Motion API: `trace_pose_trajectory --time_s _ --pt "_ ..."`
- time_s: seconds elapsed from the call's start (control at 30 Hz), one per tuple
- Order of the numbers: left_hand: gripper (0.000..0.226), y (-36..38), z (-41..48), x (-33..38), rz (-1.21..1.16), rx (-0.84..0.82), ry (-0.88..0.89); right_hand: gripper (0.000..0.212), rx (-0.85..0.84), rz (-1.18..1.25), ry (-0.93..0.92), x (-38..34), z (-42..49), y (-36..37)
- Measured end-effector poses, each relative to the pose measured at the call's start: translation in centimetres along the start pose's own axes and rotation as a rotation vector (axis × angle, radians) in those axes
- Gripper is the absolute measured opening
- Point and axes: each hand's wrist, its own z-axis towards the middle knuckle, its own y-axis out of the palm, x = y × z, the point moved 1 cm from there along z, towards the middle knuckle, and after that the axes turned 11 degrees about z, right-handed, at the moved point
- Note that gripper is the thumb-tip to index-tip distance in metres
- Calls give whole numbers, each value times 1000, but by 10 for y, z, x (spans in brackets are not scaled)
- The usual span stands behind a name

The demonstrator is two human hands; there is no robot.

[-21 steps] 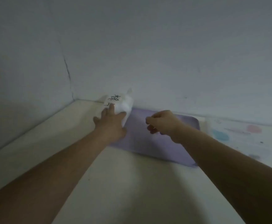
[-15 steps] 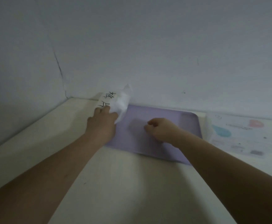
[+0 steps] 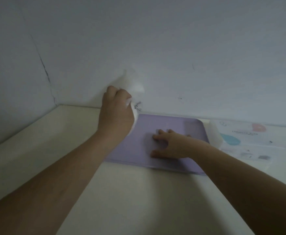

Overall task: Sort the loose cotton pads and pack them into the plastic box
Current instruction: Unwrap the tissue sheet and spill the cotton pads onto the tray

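white packet (image 3: 134, 86) gripped in left hand (image 3: 116, 112), held up by the wall above purple tray (image 3: 170, 122) edge. right hand (image 3: 172, 145) laid flat on tray, fingers spread.

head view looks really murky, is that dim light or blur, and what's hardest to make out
Head view: dim, flat light, soft shadows beside both forearms; head view: the white packet in the left hand is motion-smeared, its black writing unreadable; head view: the right hand on the purple tray is sharper; head view: text on the printed sheet is too soft to read.
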Motion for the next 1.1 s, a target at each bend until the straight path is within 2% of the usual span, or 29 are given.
trace_pose_trajectory --time_s 0.07,0.1,0.17,0.2,0.27,0.33,0.4,0.53,0.67,0.73,0.8,0.87,0.93,1.0,1.07,1.1 --pt "12 17 -13 14 -105 -42 6 85 110 121 13 13 -5 -4" --pt "12 25 -20 19 -167 -83 -18 75 220 282 12 19 -7 -7" --pt "22 36 -30 30 -326 -153 -163 54 527 640 -14 27 -9 -14" --pt "29 40 -34 35 -411 -178 -251 49 669 745 -42 28 -10 -19" --pt "37 44 -36 45 -551 -172 -317 47 847 730 -155 20 -10 -30" --pt "36 45 -35 52 -645 -123 -261 41 861 577 -274 6 -7 -42" --pt "25 43 -29 53 -665 -85 -201 32 814 501 -322 -8 0 -53" --pt "15 37 -17 42 -543 -85 -181 24 672 636 -338 -19 10 -67" --pt "12 34 -13 34 -550 -160 -244 36 621 744 -473 -26 9 -74" --pt "12 31 -14 34 -549 -206 -254 38 573 700 -559 -28 1 -82" --pt "12 27 -10 31 -523 -232 -269 42 509 579 -524 -24 0 -86" --pt "12 19 -4 28 -429 -226 -252 51 485 361 -446 -14 4 -84" --pt "16 10 2 24 -180 -199 -163 41 530 241 -405 -5 12 -76" --pt "36 0 4 27 142 -114 2 23 620 204 -361 -4 16 -72" --pt "58 -6 1 41 255 -105 105 16 713 100 -370 -13 15 -67" --pt "62 -6 0 49 249 -139 136 20 744 76 -408 -19 14 -65"
